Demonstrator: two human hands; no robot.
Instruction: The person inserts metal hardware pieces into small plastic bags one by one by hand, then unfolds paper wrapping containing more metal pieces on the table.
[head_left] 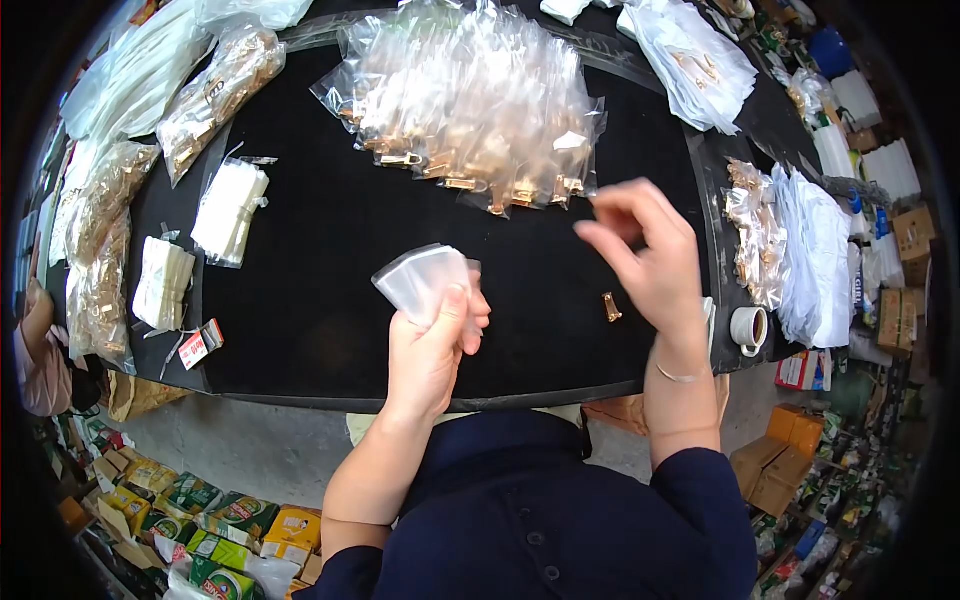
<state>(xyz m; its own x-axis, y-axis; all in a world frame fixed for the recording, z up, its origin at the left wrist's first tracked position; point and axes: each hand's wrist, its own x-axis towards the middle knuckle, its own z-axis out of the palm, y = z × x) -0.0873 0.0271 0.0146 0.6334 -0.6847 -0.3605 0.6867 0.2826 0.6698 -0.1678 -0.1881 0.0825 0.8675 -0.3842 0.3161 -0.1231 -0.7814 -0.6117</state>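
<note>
My left hand (432,350) grips a small stack of clear plastic bags (425,283), the thumb pressed on top. Slightly blurred, my right hand (645,250) hovers over the black table (330,240), thumb and curled forefinger apart, with nothing visible between them. Below it lies a single gold-coloured metal clip (612,307). A large pile of clear bags with gold-coloured metal pieces (480,110) spreads across the far middle of the table, its near right edge close to my right fingertips.
Bundles of whitish bags (231,212) and a red-and-white box (200,343) lie at left, near bulging bags of metal pieces (100,250). On the right are another bag of metal pieces (755,235), a stack of white bags (815,260) and a cup (748,330). Cartons (775,470) stand on the floor.
</note>
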